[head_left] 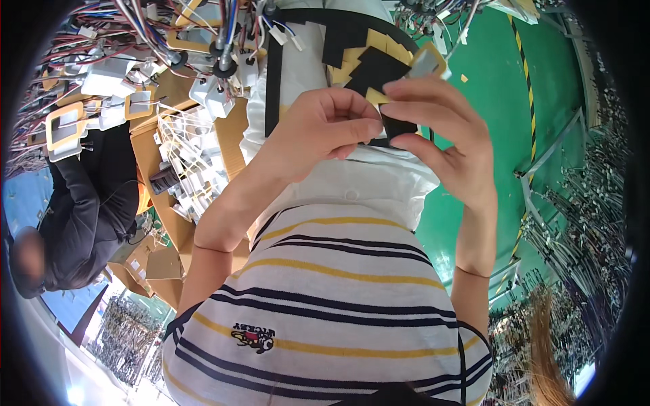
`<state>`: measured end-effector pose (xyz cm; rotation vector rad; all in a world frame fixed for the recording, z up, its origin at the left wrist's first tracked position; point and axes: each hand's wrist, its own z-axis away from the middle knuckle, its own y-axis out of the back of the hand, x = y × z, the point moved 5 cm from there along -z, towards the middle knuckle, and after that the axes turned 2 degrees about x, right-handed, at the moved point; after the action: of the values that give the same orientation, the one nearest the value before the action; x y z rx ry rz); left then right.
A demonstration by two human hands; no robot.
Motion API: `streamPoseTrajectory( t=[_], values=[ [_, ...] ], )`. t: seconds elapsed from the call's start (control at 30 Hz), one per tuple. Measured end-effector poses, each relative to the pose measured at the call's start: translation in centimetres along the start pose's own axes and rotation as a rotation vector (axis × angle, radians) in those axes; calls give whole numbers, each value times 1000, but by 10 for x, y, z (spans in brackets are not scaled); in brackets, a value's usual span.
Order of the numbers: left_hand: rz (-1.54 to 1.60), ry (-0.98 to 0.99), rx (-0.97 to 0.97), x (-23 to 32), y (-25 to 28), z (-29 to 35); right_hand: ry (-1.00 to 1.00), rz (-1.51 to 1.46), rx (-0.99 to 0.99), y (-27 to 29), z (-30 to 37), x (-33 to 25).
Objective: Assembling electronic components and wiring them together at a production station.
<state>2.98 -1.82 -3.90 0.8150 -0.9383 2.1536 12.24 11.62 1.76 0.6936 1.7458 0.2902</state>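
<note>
In front of my lap, a small black square-cornered piece (pixel 399 126), like foam or tape, is pinched between the fingers and thumb of my right hand (pixel 457 132). My left hand (pixel 325 125) is closed, thumb against curled fingers, right at that piece's left edge; what its fingertips grip is hidden. Just beyond the hands, on my lap, lie a larger black sheet (pixel 379 68) and several tan pieces (pixel 379 42). A white part with a tan rim (pixel 428 62) sits beside my right fingertips.
Wired white parts with tan frames (pixel 66 128) crowd the upper left. Below them stands a cardboard box (pixel 152 145) filled with white parts. A person in dark clothing (pixel 95 203) is at the far left. Cable bundles (pixel 582 203) line the right, past green floor (pixel 487 74).
</note>
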Motion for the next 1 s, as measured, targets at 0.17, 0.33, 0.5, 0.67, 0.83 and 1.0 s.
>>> streamPoseTrajectory(
  t=[0.17, 0.33, 0.5, 0.67, 0.83, 1.0],
  values=[
    [-53, -36, 60, -3, 7, 3, -69, -58, -40, -20, 3, 16],
    [-73, -73, 131, -7, 11, 5, 8, 202, -66, -27, 3, 12],
    [-44, -61, 95, -12, 13, 2, 67, 331, -54, -33, 6, 13],
    [-211, -48, 28, -4, 12, 9, 182, 355, -62, -44, 12, 12],
    [-165, -329, 96, 25, 30, 2, 171, -36, -9, -40, 22, -19],
    [57, -176, -490, -25, -24, -50, 220, -383, -1, -52, 23, -56]
  ],
)
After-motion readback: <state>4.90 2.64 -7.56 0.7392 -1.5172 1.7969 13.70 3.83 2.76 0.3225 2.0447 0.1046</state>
